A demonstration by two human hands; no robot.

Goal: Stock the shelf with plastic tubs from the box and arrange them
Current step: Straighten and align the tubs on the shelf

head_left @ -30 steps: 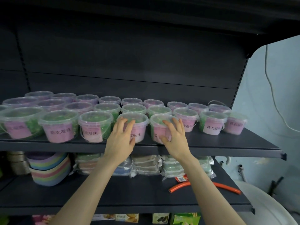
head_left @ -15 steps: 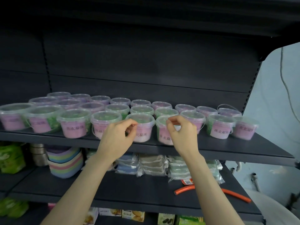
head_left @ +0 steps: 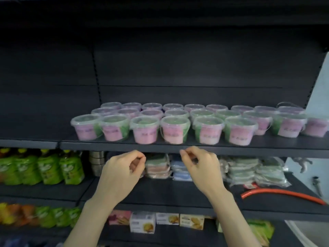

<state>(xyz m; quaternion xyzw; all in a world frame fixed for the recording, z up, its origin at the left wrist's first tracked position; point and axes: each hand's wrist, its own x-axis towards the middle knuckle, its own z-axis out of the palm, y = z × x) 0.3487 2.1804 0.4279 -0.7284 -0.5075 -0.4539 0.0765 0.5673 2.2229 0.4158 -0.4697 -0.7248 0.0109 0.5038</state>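
Head view: lidded plastic tubs (head_left: 175, 130) in rows on shelf (head_left: 267, 148), just above both hands. Left hand (head_left: 122, 168), right hand (head_left: 201, 166): fingers curled, empty. Likely light, thin-walled, slick; best gripped around the wall beneath the lid rim.

**Dim shelving, soft and smeared all over**

You're looking at a dim, flat-lit picture. The black back panel (head_left: 178, 59) swallows the light, and the top of the frame goes almost fully dark. The tubs (head_left: 175, 130) catch soft light from the front, with a faint sheen on their clear lids and no hard glare. Blur smears their labels past reading, and the green pouches (head_left: 41, 166) at left streak worse. The pale wall (head_left: 318, 93) at right is brightest. The shelf (head_left: 106, 146) lines tilt towards the right edge.
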